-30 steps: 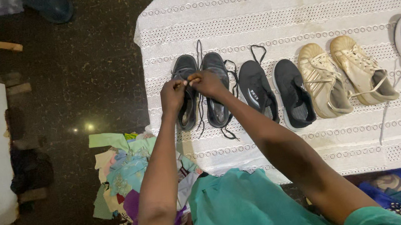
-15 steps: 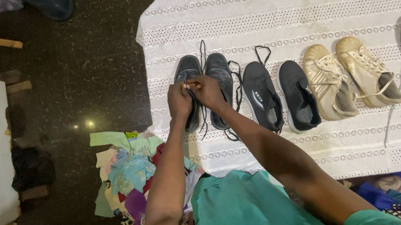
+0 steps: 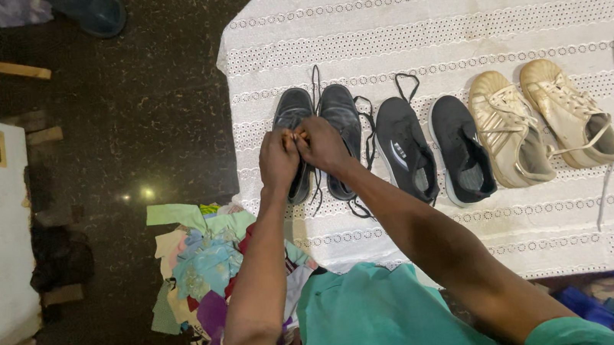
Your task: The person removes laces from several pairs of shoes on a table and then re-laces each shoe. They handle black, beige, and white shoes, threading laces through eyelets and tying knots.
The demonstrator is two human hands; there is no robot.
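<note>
Left hand [image 3: 277,159] and right hand [image 3: 322,146] meet fingertip to fingertip, pinched shut on the black laces [image 3: 314,187] over 2 black shoes [image 3: 318,136] left of centre frame, toes pointing up the frame on the white-clothed bench [image 3: 422,28]. Rightward sit 2 dark trainers [image 3: 431,147], then 2 gold sneakers [image 3: 540,119]. Fabric scraps [image 3: 198,266] litter the floor lower left.

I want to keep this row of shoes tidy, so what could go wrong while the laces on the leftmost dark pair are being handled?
The left hand and right hand meet over the dark pair, whose black laces trail loose: they might tangle together. The pair sits near the white cloth edge, so a tug could drag a shoe off onto the fabric scraps.
</note>
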